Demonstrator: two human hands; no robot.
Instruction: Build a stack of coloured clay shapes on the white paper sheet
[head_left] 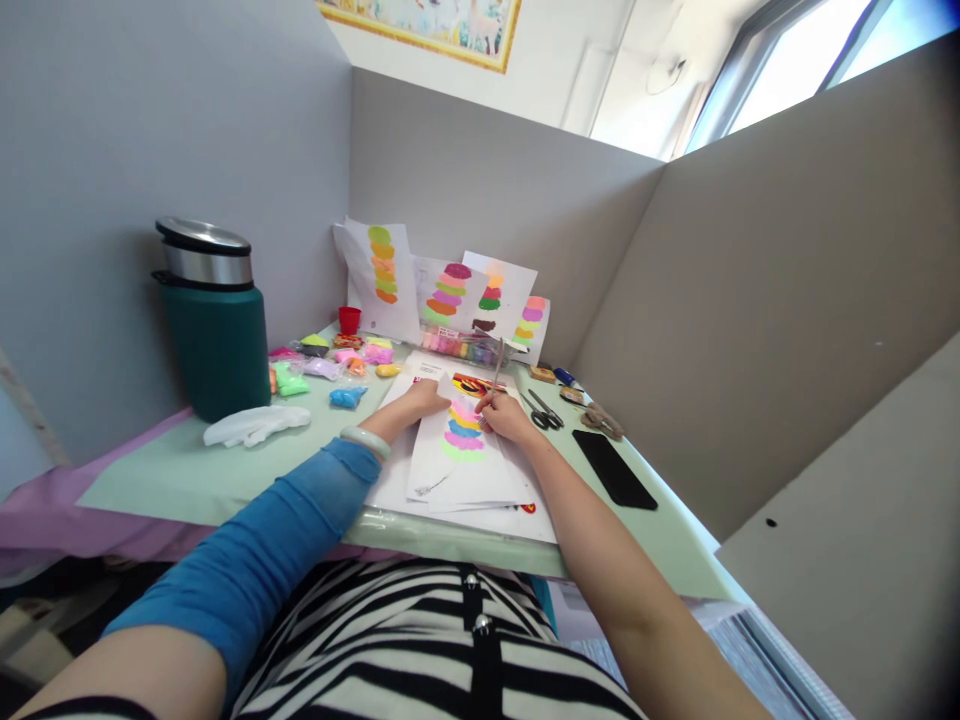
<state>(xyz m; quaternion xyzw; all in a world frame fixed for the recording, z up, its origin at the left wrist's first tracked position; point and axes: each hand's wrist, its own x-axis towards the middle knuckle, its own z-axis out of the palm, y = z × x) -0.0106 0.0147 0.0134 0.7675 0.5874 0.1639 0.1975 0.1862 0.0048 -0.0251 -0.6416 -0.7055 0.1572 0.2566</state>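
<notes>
A white sheet [431, 465] with stacked bands of pink, yellow, blue, purple and green colour lies on more papers at the table's middle. My left hand [426, 398] rests at the sheet's upper left edge, its fingers closed on that edge. At the sheet's upper right, my right hand [504, 415] is closed around a thin, upright stick-like tool [498, 362], its lower end by the painted bands. A printed picture in red and yellow [472, 383] shows behind the two hands.
Packets of coloured clay [322, 369], a white glove [259, 425] and a green flask [217, 340] stand or lie left. Scissors [545, 412], a black phone [613, 468] and a brown cloth item [602, 420] lie right. Painted sheets [390, 280] lean at the back.
</notes>
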